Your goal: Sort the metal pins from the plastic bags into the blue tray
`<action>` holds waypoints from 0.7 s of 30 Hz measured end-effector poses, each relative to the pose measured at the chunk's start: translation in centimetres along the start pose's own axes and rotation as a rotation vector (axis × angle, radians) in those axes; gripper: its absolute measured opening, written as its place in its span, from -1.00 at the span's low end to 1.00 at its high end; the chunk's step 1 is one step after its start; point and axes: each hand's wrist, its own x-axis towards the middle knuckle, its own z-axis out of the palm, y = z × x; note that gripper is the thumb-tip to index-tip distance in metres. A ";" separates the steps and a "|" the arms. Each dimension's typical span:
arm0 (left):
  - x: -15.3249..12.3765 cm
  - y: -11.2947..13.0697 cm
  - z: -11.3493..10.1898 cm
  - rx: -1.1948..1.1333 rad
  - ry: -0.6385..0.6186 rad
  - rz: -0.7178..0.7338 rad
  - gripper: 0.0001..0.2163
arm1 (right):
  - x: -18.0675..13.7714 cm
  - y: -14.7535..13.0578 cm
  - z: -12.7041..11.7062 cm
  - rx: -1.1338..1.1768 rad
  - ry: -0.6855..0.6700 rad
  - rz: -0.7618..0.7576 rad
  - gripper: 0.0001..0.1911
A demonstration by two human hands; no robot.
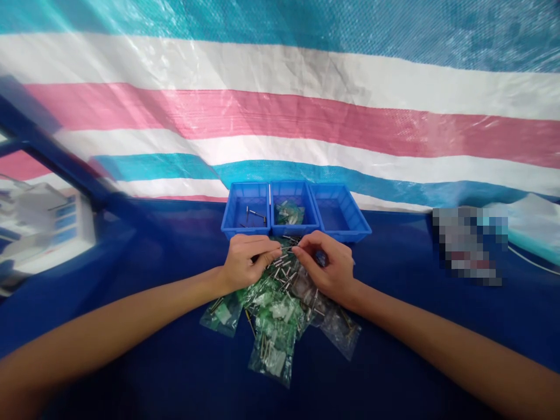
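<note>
My left hand [245, 262] and my right hand [331, 265] face each other just in front of the blue bins, each closed in a pinch. Between the fingertips runs a thin silvery metal pin [286, 249]; whether it is one piece or two I cannot make out. Below the hands lies a heap of clear and greenish plastic bags [273, 315], some with metal pins and white slips inside. Several loose metal pins [286, 279] are scattered over the top of the heap.
Three blue bins stand behind the hands: the left bin [224, 224] holds a few metal pins, the middle bin [295, 229] a bagged bundle, the right bin [345, 237] shows a bare floor. A blurred object [468, 248] lies right. White equipment [56, 233] stands left.
</note>
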 end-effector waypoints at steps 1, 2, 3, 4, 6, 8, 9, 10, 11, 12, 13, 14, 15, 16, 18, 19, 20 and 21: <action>0.0 0.0 0.0 -0.001 -0.004 -0.002 -0.87 | 0.0 0.0 0.0 -0.001 -0.002 -0.001 -0.91; 0.1 0.0 0.0 -0.004 -0.008 -0.004 -0.86 | 0.0 0.0 0.1 -0.002 -0.006 -0.005 -0.94; 0.1 0.1 0.0 -0.006 -0.012 -0.002 -0.85 | 0.0 0.0 0.1 -0.005 -0.014 -0.016 -0.98; 0.1 0.1 0.0 -0.004 -0.013 0.006 -0.85 | 0.0 0.0 0.1 -0.009 -0.027 -0.034 -0.94; 0.2 0.1 0.0 0.010 -0.010 0.034 -0.85 | 0.0 0.0 0.1 -0.017 -0.056 -0.082 -0.82; 0.2 0.2 0.1 0.018 -0.006 0.057 -0.85 | 0.0 -0.1 0.1 -0.021 -0.071 -0.110 -0.79; 0.2 0.2 0.1 0.017 -0.004 0.059 -0.85 | 0.1 -0.1 0.0 -0.019 -0.067 -0.109 -0.81; 0.2 0.2 0.0 0.014 -0.004 0.053 -0.85 | 0.1 -0.1 0.0 -0.016 -0.058 -0.102 -0.84; 0.2 0.2 0.0 0.013 -0.002 0.041 -0.84 | 0.1 -0.1 0.0 -0.012 -0.046 -0.091 -0.88; 0.2 0.3 0.0 0.015 0.001 0.027 -0.84 | 0.1 -0.1 -0.1 -0.007 -0.033 -0.079 -0.91; 0.2 0.3 -0.1 0.020 0.003 0.012 -0.84 | 0.1 -0.1 -0.1 -0.001 -0.021 -0.067 -0.94; 0.2 0.4 -0.1 0.024 0.002 -0.001 -0.84 | 0.1 0.0 -0.1 0.007 -0.010 -0.058 -0.96; 0.2 0.4 -0.2 0.027 -0.002 -0.013 -0.84 | 0.1 0.0 -0.1 0.014 -0.002 -0.050 -0.98; 0.2 0.5 -0.2 0.027 -0.009 -0.023 -0.84 | 0.1 0.0 -0.1 0.020 0.003 -0.043 -0.98; 0.2 0.6 -0.3 0.024 -0.020 -0.041 -0.84 | 0.1 0.1 -0.1 0.025 0.006 -0.036 -0.97; 0.2 0.6 -0.3 0.024 -0.020 -0.050 -0.84 | 0.1 0.0 -0.1 0.023 0.004 -0.033 -0.96; 0.3 0.6 -0.3 0.024 -0.018 -0.059 -0.83 | 0.1 0.0 -0.1 0.021 0.004 -0.032 -0.96; 0.3 0.6 -0.3 0.025 -0.016 -0.066 -0.82 | 0.1 0.0 -0.1 0.020 0.003 -0.032 -0.95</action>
